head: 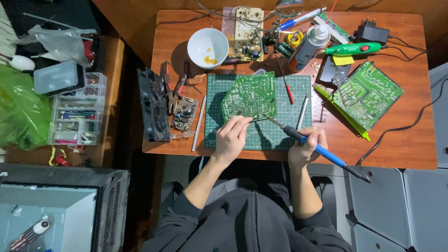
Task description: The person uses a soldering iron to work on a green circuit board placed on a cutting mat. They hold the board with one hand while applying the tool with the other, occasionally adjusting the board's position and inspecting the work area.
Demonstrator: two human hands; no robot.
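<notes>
Green, angular circuit board [249,96], tilted on gridded mat [280,135], gripped by left hand [231,137]; blue-handled soldering iron [310,144] held in right hand [305,147].

Small wooden table [401,144] under bright overhead light. Darker wooden side surface [112,154] at left. Pale tiled floor [177,168] below. Grey panels [396,205] right.

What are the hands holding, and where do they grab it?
The right hand grips a soldering iron by its blue handle. The left hand pinches the green circuit board at its lower edge.
</notes>
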